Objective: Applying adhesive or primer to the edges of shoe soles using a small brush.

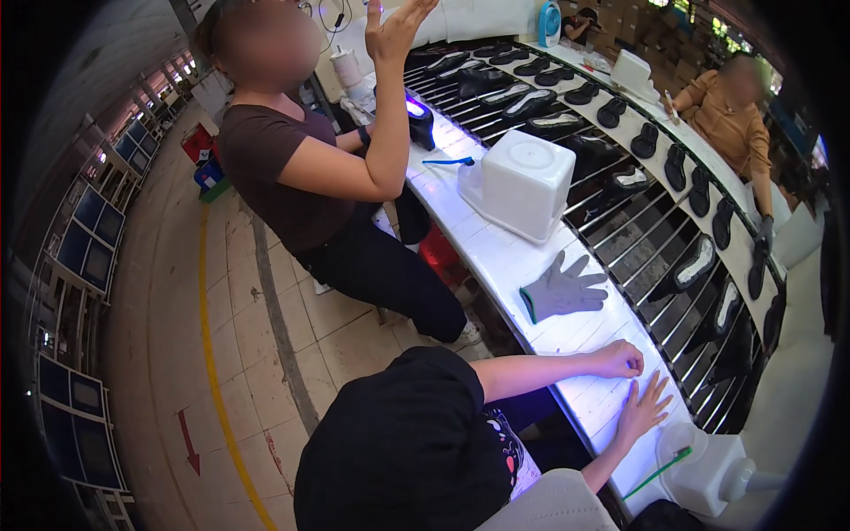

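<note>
My left hand point(619, 358) is over the white bench top point(482, 234), its fingers curled together. Whether anything is between them, I cannot make out. Just nearer to me, my right hand point(644, 411) lies flat on the bench with fingers spread, holding nothing. Beyond my left hand a grey work glove point(565, 289) with a green cuff edge rests flat. Close to my right forearm stands a white plastic container point(706, 473), and a green-handled brush point(658, 474) lies beside it.
Black shoes point(688, 264) and white-soled pieces sit on a conveyor of metal rods point(639, 232) to the right. A second white container point(529, 183) with a blue brush point(449, 161) is farther along. A co-worker point(283, 168) sits at the left; another point(728, 115) works across the line.
</note>
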`<state>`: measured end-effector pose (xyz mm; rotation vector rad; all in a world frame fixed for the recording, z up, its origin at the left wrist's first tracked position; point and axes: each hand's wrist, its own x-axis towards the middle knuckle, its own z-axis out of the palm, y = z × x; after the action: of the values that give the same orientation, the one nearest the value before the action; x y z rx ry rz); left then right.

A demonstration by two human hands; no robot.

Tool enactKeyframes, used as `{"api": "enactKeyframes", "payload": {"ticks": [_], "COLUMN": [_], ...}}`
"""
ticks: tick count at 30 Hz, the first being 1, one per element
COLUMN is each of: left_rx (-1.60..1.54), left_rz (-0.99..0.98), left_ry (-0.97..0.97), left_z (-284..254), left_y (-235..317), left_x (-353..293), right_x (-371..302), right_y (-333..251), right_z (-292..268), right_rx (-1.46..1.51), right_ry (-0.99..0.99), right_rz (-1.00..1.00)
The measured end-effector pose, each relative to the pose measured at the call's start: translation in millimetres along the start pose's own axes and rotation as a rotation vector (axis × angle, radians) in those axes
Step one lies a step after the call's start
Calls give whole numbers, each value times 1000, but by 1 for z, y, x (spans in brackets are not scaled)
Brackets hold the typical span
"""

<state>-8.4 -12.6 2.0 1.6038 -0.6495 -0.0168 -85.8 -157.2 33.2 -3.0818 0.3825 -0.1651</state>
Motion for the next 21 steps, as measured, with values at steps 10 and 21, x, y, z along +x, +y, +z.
{"api": "enactKeyframes", "payload": {"ticks": [10,21], "left_rx": [-2,82], "left_rz": [-7,-55], "left_ry": [-16,-70], "left_z": [0,-4], "left_y": [5,7], "left_x": [0,2], "right_x": [-1,2], "right_y": [4,3], "right_z": [2,2], "right_rx": [11,130], "right_ry": [11,0], "right_rz": [-1,-13]}}
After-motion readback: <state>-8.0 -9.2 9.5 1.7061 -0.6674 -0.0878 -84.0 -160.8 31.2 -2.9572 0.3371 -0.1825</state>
